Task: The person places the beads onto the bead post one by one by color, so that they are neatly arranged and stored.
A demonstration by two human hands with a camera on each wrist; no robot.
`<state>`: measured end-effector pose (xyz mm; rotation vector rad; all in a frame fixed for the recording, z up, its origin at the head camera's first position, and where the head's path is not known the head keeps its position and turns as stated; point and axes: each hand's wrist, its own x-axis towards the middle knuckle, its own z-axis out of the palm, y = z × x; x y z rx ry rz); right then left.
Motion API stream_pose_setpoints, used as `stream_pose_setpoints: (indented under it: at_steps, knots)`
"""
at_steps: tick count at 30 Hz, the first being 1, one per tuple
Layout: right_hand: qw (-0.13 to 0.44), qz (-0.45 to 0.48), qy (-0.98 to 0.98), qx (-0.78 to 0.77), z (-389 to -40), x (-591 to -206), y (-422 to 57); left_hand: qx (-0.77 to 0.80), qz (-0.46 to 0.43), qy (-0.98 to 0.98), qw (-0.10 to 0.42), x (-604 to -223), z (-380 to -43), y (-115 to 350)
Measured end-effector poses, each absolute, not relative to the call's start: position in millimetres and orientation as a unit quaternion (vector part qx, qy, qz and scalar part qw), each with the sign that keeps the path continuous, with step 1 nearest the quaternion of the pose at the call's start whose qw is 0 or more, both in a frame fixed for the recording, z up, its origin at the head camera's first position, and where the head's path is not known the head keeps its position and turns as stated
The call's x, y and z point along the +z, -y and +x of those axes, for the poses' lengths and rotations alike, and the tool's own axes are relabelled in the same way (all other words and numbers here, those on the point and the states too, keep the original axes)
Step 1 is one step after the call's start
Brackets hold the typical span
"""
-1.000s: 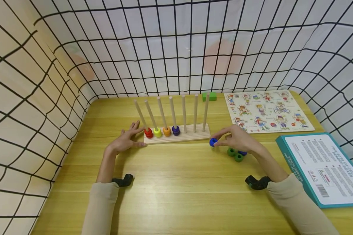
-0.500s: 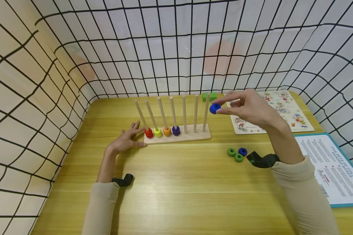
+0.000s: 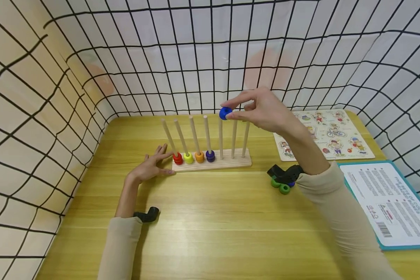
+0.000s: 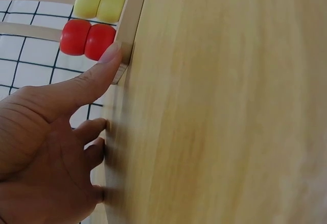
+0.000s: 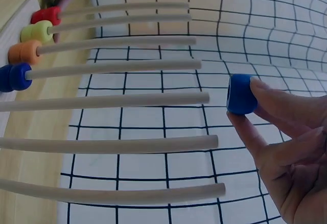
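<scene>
A wooden base (image 3: 231, 162) carries a row of several upright pegs. Paired beads sit low on the leftmost pegs: red (image 3: 177, 158), yellow (image 3: 188, 158), orange (image 3: 199, 157) and dark blue (image 3: 210, 156); the pegs to their right hold none. My right hand (image 3: 264, 111) pinches a blue bead (image 5: 241, 94) between thumb and fingers. In the right wrist view that bead is just off the peg tips, apart from them; in the head view it overlaps the fifth peg's top (image 3: 221, 128). With fingers spread, my left hand (image 3: 148, 167) touches the base's left end, its thumb (image 4: 97, 76) at the corner.
Loose green beads (image 3: 284, 189) and a blue one lie partly hidden under the right wrist's black camera mount (image 3: 285, 174). A picture board (image 3: 336, 134) and a teal-edged box (image 3: 385, 202) occupy the right side. Black wire mesh (image 3: 182, 58) encloses the back and sides.
My right hand has lifted the blue bead from the tabletop, then carried it left to the fifth peg's top. My left hand has stayed at the base.
</scene>
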<state>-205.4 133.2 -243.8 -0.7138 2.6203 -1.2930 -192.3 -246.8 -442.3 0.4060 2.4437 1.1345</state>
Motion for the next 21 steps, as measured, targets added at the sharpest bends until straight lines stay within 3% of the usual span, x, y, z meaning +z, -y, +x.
stream_pose_setpoints:
  at_steps: [21]
  knots:
    - [0.080, -0.242, -0.895, -0.366, -222, -248, -115, 0.396, 0.139, -0.884, 0.208, -441, -191, 246]
